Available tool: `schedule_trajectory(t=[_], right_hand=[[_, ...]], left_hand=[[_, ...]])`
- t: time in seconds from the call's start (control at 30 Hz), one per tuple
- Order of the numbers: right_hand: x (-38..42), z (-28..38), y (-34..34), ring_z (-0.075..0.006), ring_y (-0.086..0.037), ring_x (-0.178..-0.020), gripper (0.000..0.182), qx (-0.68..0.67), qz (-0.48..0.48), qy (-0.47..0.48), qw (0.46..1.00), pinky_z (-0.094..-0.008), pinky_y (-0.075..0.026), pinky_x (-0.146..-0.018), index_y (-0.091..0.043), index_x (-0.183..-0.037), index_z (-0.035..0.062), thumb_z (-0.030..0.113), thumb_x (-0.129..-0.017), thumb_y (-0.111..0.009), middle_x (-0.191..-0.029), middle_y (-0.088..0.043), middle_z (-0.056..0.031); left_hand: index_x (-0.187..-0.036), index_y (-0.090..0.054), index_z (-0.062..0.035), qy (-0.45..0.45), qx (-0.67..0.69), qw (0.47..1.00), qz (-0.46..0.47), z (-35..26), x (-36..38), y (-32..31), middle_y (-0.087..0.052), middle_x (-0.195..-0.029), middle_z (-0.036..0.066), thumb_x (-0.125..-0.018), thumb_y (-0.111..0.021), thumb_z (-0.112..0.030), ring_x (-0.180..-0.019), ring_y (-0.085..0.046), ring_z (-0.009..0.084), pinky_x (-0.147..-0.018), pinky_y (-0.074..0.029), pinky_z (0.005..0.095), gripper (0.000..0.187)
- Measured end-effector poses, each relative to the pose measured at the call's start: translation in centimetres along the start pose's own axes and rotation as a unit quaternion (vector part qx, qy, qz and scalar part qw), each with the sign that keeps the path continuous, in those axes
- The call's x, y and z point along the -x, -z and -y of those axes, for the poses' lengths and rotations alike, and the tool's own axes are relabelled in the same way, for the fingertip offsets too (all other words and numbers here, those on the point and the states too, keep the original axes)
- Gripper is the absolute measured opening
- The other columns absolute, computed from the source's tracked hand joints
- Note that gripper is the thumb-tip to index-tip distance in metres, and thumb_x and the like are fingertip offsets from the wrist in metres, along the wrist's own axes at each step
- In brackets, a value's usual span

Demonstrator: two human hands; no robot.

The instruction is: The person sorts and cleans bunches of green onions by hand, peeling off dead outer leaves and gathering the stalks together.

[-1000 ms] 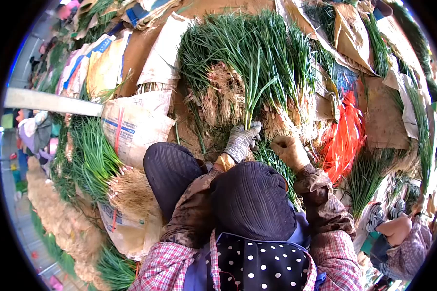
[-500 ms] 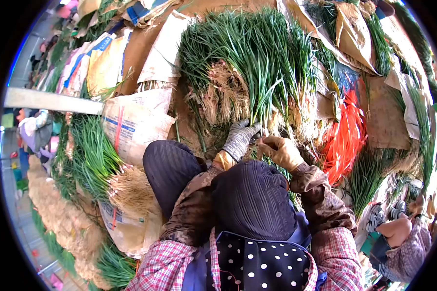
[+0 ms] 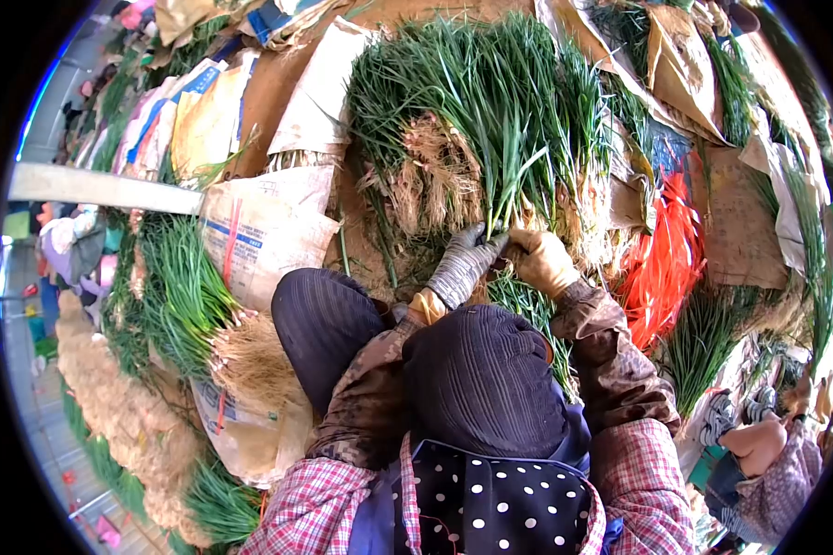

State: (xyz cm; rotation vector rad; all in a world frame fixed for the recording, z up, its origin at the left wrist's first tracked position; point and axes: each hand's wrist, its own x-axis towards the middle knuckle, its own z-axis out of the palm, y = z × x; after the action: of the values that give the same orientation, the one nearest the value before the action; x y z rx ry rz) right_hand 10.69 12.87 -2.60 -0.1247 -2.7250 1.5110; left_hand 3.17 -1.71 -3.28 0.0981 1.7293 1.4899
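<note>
My left hand (image 3: 463, 264), in a grey glove, is closed round the lower ends of a few green onions (image 3: 504, 176), whose leaves point away from me. Right beside it, my right hand (image 3: 543, 262) in a tan glove pinches at the same stem ends, its fingertips close to the left ones. The roots there are mostly hidden by the gloves. In front of both hands lies a large heap of green onions (image 3: 435, 69). A clump of pale, tangled roots (image 3: 433, 180) shows on its left part, with more roots (image 3: 583, 217) at right.
Red plastic strips (image 3: 662, 264) lie to the right of my right hand. On the left, a bundle of green onions (image 3: 190, 277) with its roots towards me rests by paper sacks (image 3: 264, 236). A pale bar (image 3: 106, 190) juts in. Another person (image 3: 773, 462) is at lower right.
My right hand has moved slightly up and left, from just apart to against the stems by my left hand. The left hand has shifted a little, still gripping the green onions.
</note>
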Motion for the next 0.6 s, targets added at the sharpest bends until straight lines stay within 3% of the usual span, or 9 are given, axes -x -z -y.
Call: schedule_trajectory(t=[0.13,0.17,0.23,0.33,0.37,0.4,0.47,0.5,0.6], right_hand=[[-2.1,-2.3,-0.3,-0.0144,-0.063,-0.069,0.004,0.08,-0.086,-0.136,0.984,-0.0268,-0.052,-0.06,-0.066,-0.086,0.0059,0.007,-0.084,-0.063,-0.079,-0.068,-0.0059],[-2.8,-2.5,-0.5,-0.012,-0.062,-0.069,0.007,-0.143,-0.151,-0.277,0.938,-0.0248,-0.053,-0.06,-0.066,-0.085,0.0056,0.013,-0.086,-0.064,-0.08,-0.068,-0.005],[-3.4,-1.2,0.2,-0.0123,-0.061,-0.064,0.018,-0.309,-0.12,-0.319,0.888,-0.0259,-0.053,-0.058,-0.064,-0.092,0.0042,0.022,-0.088,-0.063,-0.078,-0.067,-0.0055],[-3.5,-2.3,-1.7,-0.0115,-0.057,-0.065,0.026,-0.428,-0.126,-0.298,0.844,-0.0264,-0.051,-0.062,-0.062,-0.094,0.0036,0.029,-0.087,-0.065,-0.075,-0.062,-0.0005],[-3.7,-3.1,-2.2,-0.0145,-0.06,-0.073,0.036,-0.403,-0.109,-0.283,0.863,-0.0284,-0.051,-0.068,-0.06,-0.101,0.0005,0.032,-0.085,-0.067,-0.084,-0.064,-0.0064],[-3.9,-3.9,-2.6,-0.0174,-0.063,-0.081,0.046,-0.379,-0.09,-0.267,0.881,-0.0305,-0.05,-0.074,-0.058,-0.108,-0.0026,0.036,-0.083,-0.068,-0.094,-0.067,-0.0122],[-3.5,-2.1,-3.1,-0.0152,-0.062,-0.075,0.037,-0.335,-0.122,-0.238,0.904,-0.0287,-0.05,-0.069,-0.062,-0.1,-0.0015,0.03,-0.083,-0.069,-0.081,-0.066,-0.0066],[-3.4,-1.9,-3.5,-0.0152,-0.061,-0.07,0.033,-0.424,-0.137,-0.254,0.859,-0.0284,-0.051,-0.065,-0.061,-0.1,-0.0016,0.027,-0.085,-0.067,-0.078,-0.065,-0.0072],[-2.4,-0.5,-3.4,-0.0155,-0.056,-0.053,0.02,-0.518,-0.116,-0.355,0.769,-0.0289,-0.05,-0.051,-0.059,-0.095,-0.0016,0.017,-0.088,-0.061,-0.07,-0.061,-0.008]], left_hand=[[-0.109,-0.055,-0.0035,0.052,0.12,0.991,0.016,-0.8,1.0,1.0,-0.061,-0.082,0.004,-0.089,-0.06,-0.016,-0.06,-0.056,0.0095,-0.049,-0.046,0.0232,0.024],[-0.11,-0.054,-0.0035,0.05,0.13,0.99,0.02,-1.2,1.5,1.0,-0.062,-0.085,0.005,-0.088,-0.06,-0.014,-0.06,-0.057,0.0097,-0.047,-0.046,0.0219,0.025],[-0.109,-0.054,-0.0028,0.071,0.144,0.987,0.015,-1.6,1.5,0.8,-0.063,-0.084,0.008,-0.088,-0.06,-0.012,-0.056,-0.056,0.011,-0.045,-0.046,0.0224,0.023],[-0.108,-0.054,-0.0042,0.068,0.216,0.971,0.071,-1.0,1.8,0.7,-0.062,-0.079,0.008,-0.088,-0.06,-0.01,-0.056,-0.057,0.0112,-0.045,-0.047,0.025,0.022],[-0.104,-0.056,-0.006,0.073,0.021,0.995,0.058,-1.3,1.4,1.4,-0.06,-0.071,0.005,-0.088,-0.059,-0.011,-0.057,-0.057,0.0111,-0.045,-0.047,0.0269,0.017],[-0.1,-0.061,-0.0064,0.059,-0.037,0.997,0.021,-1.3,1.3,1.0,-0.059,-0.067,0.003,-0.089,-0.059,-0.014,-0.056,-0.056,0.0101,-0.046,-0.046,0.0262,0.013],[-0.097,-0.064,-0.0057,-0.04,-0.069,0.996,-0.037,-0.4,0.6,1.0,-0.06,-0.067,0.002,-0.089,-0.06,-0.016,-0.054,-0.054,0.0093,-0.047,-0.045,0.0247,0.013],[-0.098,-0.065,-0.0037,-0.004,-0.128,0.99,-0.053,0.2,0.3,1.1,-0.062,-0.071,0.003,-0.088,-0.061,-0.016,-0.054,-0.054,0.0084,-0.048,-0.046,0.0234,0.016],[-0.096,-0.063,-0.0013,0.04,0.052,0.997,-0.037,-2.4,2.5,0.7,-0.063,-0.072,0.004,-0.088,-0.062,-0.015,-0.055,-0.056,0.0092,-0.049,-0.048,0.0232,0.016]])
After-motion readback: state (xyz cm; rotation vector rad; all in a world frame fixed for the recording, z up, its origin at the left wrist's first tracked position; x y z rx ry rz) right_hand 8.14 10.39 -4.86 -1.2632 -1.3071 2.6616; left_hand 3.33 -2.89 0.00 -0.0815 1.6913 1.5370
